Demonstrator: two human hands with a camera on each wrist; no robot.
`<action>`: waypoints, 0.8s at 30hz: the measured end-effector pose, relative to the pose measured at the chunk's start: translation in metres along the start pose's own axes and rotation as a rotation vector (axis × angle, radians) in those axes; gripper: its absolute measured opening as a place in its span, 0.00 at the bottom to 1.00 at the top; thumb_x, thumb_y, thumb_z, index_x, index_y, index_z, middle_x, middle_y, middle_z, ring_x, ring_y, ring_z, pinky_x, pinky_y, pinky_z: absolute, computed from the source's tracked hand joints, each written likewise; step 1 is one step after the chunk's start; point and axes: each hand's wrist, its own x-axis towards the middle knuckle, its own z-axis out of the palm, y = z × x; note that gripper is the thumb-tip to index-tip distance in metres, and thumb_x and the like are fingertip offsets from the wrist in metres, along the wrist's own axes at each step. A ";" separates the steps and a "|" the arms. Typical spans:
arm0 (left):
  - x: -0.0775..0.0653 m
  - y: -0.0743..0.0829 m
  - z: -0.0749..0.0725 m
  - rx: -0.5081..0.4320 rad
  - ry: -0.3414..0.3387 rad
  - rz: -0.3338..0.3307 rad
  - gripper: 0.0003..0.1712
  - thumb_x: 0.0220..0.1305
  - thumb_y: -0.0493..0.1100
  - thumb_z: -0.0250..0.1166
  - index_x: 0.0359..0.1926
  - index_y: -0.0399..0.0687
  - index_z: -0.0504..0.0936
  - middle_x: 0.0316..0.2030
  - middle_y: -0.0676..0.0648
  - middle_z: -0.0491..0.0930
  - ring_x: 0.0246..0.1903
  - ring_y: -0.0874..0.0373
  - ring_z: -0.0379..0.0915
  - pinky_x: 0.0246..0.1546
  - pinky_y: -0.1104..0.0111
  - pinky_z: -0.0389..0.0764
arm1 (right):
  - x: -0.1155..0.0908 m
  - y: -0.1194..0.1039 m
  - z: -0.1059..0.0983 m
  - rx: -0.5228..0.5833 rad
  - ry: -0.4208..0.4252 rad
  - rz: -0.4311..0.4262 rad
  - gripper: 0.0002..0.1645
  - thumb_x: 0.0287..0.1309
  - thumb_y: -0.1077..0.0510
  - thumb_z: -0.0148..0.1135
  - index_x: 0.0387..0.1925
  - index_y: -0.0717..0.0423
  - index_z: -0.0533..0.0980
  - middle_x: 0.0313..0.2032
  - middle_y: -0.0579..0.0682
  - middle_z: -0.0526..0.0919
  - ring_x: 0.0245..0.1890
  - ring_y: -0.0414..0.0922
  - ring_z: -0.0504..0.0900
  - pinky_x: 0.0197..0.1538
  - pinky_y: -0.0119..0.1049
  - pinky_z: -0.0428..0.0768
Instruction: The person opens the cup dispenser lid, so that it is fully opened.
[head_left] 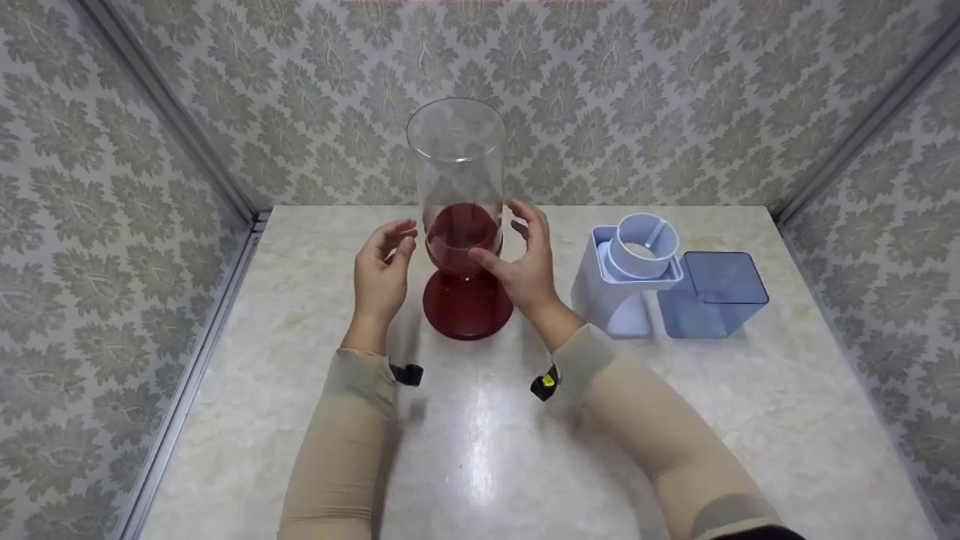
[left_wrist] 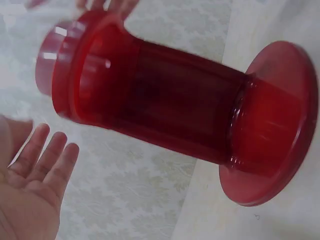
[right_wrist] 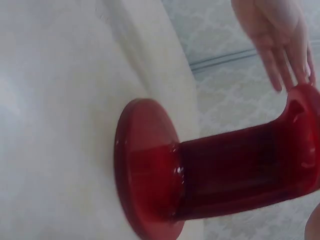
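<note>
A clear cylinder (head_left: 459,176) stands upright on a red pedestal (head_left: 469,315) with a wide round foot. The pedestal's thick column (left_wrist: 180,100) and flared top fill much of the left wrist view. My left hand (head_left: 381,274) is held just left of the cylinder's lower end, apart from it, with fingers loosely bent. On the other side, my right hand (head_left: 529,262) curves around the lower end, its thumb overlapping the front in the head view. The right wrist view shows the left hand's extended fingers (right_wrist: 284,65) beside the red rim. Neither hand grips the cylinder.
A pale blue square container (head_left: 600,292) with a round cup-like piece (head_left: 646,244) at its top stands to the right. Beside it is a translucent blue box (head_left: 712,296). Patterned walls (head_left: 472,52) border the table (head_left: 480,435) at the back and sides.
</note>
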 end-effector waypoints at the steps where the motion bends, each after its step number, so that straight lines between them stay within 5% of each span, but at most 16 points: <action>1: 0.005 -0.001 -0.001 -0.031 -0.028 -0.014 0.20 0.86 0.38 0.63 0.72 0.36 0.82 0.69 0.37 0.85 0.71 0.47 0.82 0.74 0.59 0.84 | -0.001 -0.004 0.004 -0.015 0.006 0.003 0.85 0.41 0.12 0.81 0.82 0.65 0.64 0.77 0.63 0.68 0.79 0.56 0.67 0.85 0.60 0.70; 9: 0.043 -0.007 0.003 -0.120 -0.217 -0.100 0.27 0.90 0.33 0.51 0.83 0.30 0.68 0.80 0.31 0.74 0.83 0.40 0.68 0.86 0.56 0.71 | 0.003 -0.023 0.030 -0.250 0.098 0.017 0.96 0.28 0.05 0.75 0.86 0.59 0.55 0.76 0.59 0.66 0.76 0.54 0.61 0.80 0.53 0.71; 17: 0.052 -0.014 0.001 -0.165 -0.351 -0.221 0.25 0.91 0.37 0.52 0.80 0.36 0.76 0.79 0.37 0.78 0.75 0.54 0.80 0.83 0.58 0.76 | 0.004 -0.025 0.039 -0.278 0.103 0.056 0.77 0.41 0.41 0.98 0.83 0.57 0.58 0.72 0.59 0.69 0.71 0.56 0.66 0.73 0.50 0.76; 24: 0.048 -0.017 0.000 -0.200 -0.358 -0.225 0.24 0.91 0.38 0.53 0.79 0.38 0.78 0.76 0.35 0.80 0.66 0.64 0.86 0.78 0.63 0.82 | 0.005 -0.021 0.034 -0.232 0.072 0.071 0.74 0.47 0.43 0.96 0.83 0.56 0.58 0.73 0.61 0.68 0.66 0.61 0.69 0.66 0.45 0.78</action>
